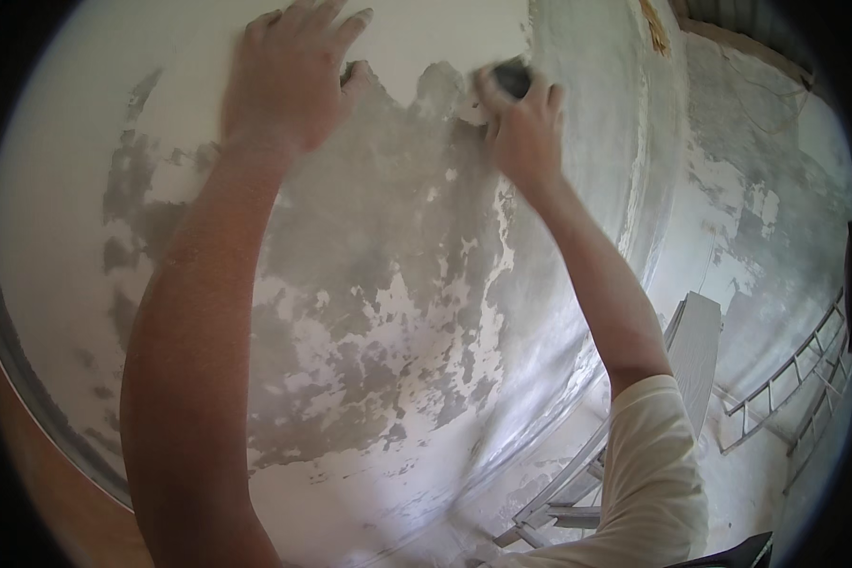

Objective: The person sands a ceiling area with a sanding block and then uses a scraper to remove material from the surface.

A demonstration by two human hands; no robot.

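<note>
A wall (379,189) fills most of the view, with white paint flaking off grey plaster in ragged patches. High on the painted part, my left hand (289,80) lies with its fingers stretched out against the surface. My right hand (525,128) is closed round a small dark tool (511,78), held up to the wall at the jagged lower edge of the white paint. Motion blur and my fingers hide the tool's exact kind.
Toward the lower right stand a stepladder (563,492) and a grey board (696,350). Another metal ladder (786,374) leans farther right, by a second patchy wall (776,208). A grey edge strip (38,398) borders an orange-brown surface (52,464) at lower left.
</note>
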